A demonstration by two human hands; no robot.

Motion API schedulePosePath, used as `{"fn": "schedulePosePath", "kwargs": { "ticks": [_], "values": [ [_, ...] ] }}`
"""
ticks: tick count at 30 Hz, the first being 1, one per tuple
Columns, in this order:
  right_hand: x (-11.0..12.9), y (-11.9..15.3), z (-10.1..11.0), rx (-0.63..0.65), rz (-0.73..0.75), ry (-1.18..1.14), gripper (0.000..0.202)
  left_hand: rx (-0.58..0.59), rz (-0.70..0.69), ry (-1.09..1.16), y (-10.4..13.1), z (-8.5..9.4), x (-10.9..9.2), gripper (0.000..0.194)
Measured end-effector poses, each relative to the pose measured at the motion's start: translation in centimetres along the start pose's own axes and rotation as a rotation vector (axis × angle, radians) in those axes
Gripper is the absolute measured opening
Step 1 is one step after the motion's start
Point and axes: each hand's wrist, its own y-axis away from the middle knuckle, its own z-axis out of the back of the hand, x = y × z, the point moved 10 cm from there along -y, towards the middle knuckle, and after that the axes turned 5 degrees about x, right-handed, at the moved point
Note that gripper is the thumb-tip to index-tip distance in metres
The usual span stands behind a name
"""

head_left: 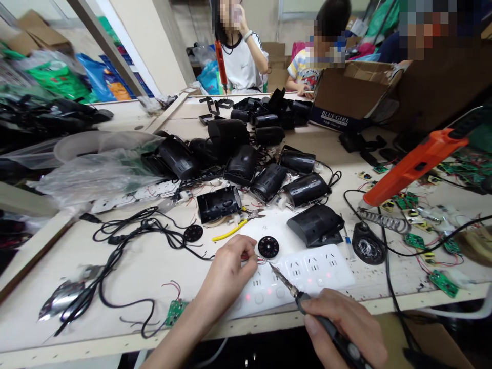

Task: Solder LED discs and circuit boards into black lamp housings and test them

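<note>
The black disc [269,247] lay ahead of you at twelve o'clock, red wires [263,260] by its six o'clock edge; your right hand [342,323], at four o'clock from it, was wrapped round the soldering iron [300,297], tip near those wires; your left hand [230,259], towards eight, was nearly closed, its hold unclear. If hot, a slipping tip could have burned your left fingertips or marked the white power strip [344,271] beneath.

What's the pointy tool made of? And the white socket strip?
The pointy tool looks metallic up front, with a silvery glint; its smooth, dark grip could be plastic or rubber. The socket strip seems glossy white plastic, smooth with neat slots.
</note>
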Motion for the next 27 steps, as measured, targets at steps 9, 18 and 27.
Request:
{"fn": "schedulePosePath", "kwargs": {
  "ticks": [9,18,27],
  "values": [
    [-0.2,0.0,-0.6,0.029,-0.01,-0.017,0.013,0.026,-0.03,0.02,0.1,-0.2,-0.8,0.017],
    [-0.2,0.0,-1.0,0.021,0.018,-0.012,0.013,0.031,-0.049,-0.002,0.3,-0.3,-1.0,0.016],
    [-0.6,-0.2,-2.2,0.131,0.08,-0.099,0.019,0.052,-0.033,0.008,0.3,-0.7,-0.8,0.017]
  ]
}}
